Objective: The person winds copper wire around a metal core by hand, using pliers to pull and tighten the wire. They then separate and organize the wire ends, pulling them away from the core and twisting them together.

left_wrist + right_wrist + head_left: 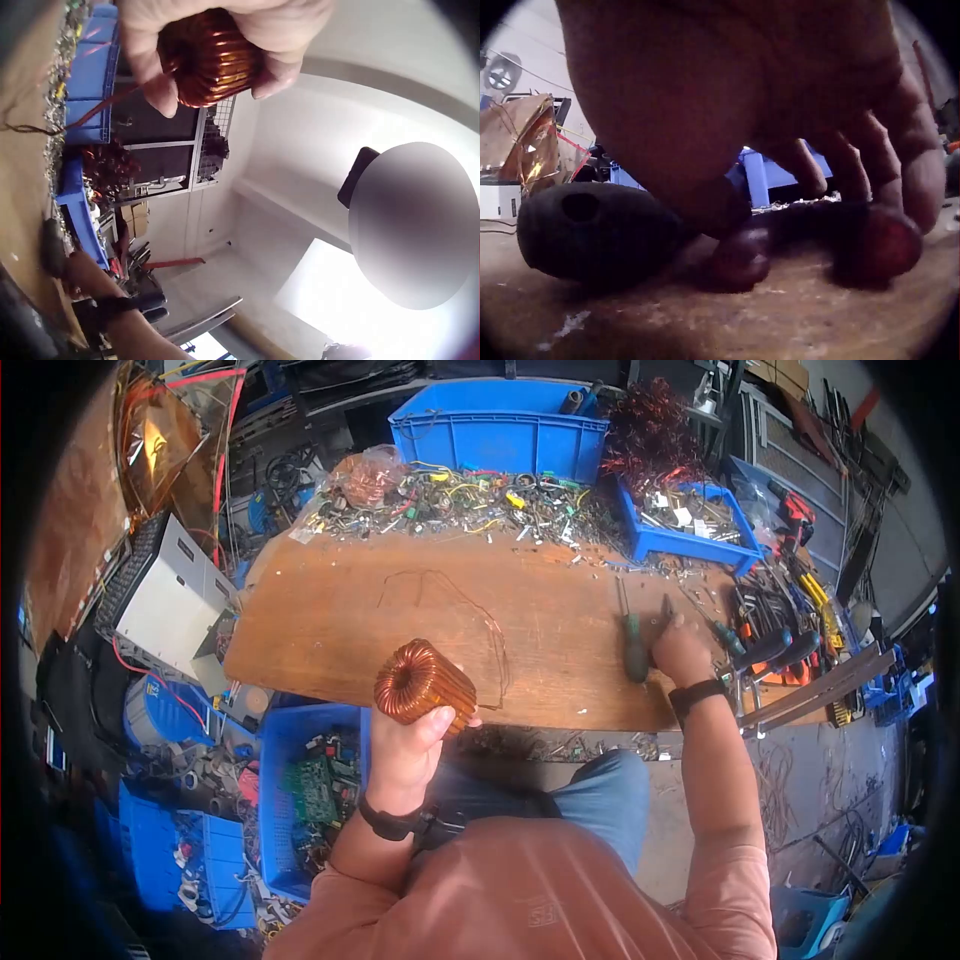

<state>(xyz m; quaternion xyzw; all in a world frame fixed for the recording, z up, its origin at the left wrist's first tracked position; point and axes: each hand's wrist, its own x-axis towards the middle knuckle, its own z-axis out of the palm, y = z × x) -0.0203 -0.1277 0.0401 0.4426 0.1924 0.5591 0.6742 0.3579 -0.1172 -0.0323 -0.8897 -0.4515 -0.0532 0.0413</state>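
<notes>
My left hand (405, 755) grips a copper-wound toroidal coil (425, 685) above the table's near edge, fingers and thumb round its sides. In the left wrist view the coil (214, 60) shows its ribbed enamelled windings, and a twisted wire lead (97, 112) runs off it. On the right of the table, my right hand (685, 650) is low over a pair of pliers, fingers bent round them; their dark tip (668, 605) points away from me. The pliers' dark red handle ends (885, 247) rest close to the wood. Just left lies a screwdriver (634, 650) with a dark green handle.
Long thin copper wire (495, 635) loops across the wooden table (300, 620). Scrap bits pile along the back before a large blue bin (500, 445). A blue tray (690, 545) stands back right, with several tools beyond the right hand. A crate of circuit boards (310, 790) sits below left.
</notes>
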